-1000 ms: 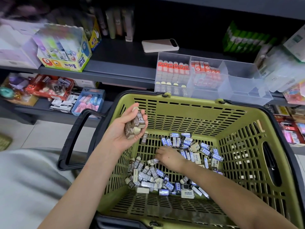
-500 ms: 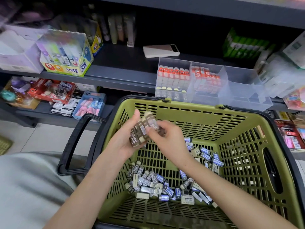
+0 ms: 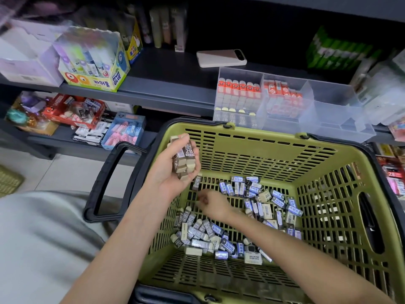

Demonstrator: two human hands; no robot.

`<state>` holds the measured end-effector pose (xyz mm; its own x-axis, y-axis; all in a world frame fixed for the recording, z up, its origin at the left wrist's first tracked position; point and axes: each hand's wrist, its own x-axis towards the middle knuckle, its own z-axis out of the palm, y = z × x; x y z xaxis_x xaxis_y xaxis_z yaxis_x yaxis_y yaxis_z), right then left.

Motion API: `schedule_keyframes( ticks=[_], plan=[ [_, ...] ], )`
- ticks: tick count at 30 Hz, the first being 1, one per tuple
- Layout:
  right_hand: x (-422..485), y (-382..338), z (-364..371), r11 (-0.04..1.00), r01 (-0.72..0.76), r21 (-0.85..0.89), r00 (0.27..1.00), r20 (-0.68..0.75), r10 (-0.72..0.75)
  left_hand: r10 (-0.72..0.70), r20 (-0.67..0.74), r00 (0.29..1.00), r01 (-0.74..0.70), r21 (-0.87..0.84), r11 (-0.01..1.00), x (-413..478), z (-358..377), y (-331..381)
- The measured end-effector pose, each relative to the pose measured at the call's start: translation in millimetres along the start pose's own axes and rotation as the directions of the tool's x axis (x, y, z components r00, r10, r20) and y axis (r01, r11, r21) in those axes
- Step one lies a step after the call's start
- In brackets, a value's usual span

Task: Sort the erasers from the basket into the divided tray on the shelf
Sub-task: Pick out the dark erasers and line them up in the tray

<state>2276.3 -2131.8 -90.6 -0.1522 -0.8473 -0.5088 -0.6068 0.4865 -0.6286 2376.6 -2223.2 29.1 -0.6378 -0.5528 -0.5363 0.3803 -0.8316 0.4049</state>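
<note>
My left hand is raised over the left side of the green basket and grips a bundle of brown 2B erasers. My right hand is down on the basket floor with its fingers curled beside a single brown 2B eraser; whether it pinches anything is hidden. Several loose erasers, blue-sleeved, brown and cream, lie scattered across the basket floor. The clear divided tray stands on the shelf behind the basket. Its left compartments hold red-and-white and 2B erasers; its right compartments look empty.
A phone lies on the shelf behind the tray. A glue-stick box stands at the left of the shelf. Boxes of stationery fill the lower shelf at left. The basket's black handle hangs down to the left.
My right hand left the bundle in my left hand and dropped to the basket floor. My left hand stays raised with the brown erasers.
</note>
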Motion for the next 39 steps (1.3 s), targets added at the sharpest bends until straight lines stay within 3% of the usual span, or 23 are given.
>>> schedule_keyframes(
  ticks=[7,17,20,23,28,32,35,39],
  plan=[
    [25.0,-9.1,57.5,0.985,0.006,-0.173,0.995,0.102,0.012,-0.004,0.059,0.998,0.011,-0.124,0.992,-2.9,-1.0,6.1],
    [26.4,-0.4,53.8,0.992,-0.044,0.115,0.946,0.325,0.004,-0.014,0.082,0.997,0.019,-0.063,0.998,-3.2,3.8,3.6],
    [22.5,2.0,61.2,0.999,0.016,0.042,0.961,0.275,-0.027,-0.016,0.081,0.997,0.019,-0.048,0.999,-3.9,3.7,3.5],
    [16.9,4.8,55.2,0.994,0.053,0.096,0.974,0.215,-0.073,-0.023,0.071,0.997,0.026,-0.042,0.999,-3.9,2.7,3.1],
    [-7.8,4.5,3.1,0.926,-0.022,0.377,0.990,0.135,-0.031,-0.039,0.007,0.999,0.038,0.068,0.997,-0.3,-0.7,0.9],
    [-42.0,-1.3,-69.4,0.731,-0.094,0.675,0.993,0.113,0.023,-0.080,-0.019,0.997,0.081,0.112,0.990,3.1,-3.6,-0.7],
    [-73.9,-10.1,-119.9,0.670,-0.043,0.741,0.996,0.082,-0.026,-0.128,-0.023,0.991,0.131,0.179,0.975,3.7,-3.1,-3.5],
    [-102.7,-29.0,-165.3,0.678,0.044,0.734,0.985,0.082,-0.152,-0.204,0.030,0.978,0.180,0.364,0.914,5.9,3.8,-12.0]
  ],
)
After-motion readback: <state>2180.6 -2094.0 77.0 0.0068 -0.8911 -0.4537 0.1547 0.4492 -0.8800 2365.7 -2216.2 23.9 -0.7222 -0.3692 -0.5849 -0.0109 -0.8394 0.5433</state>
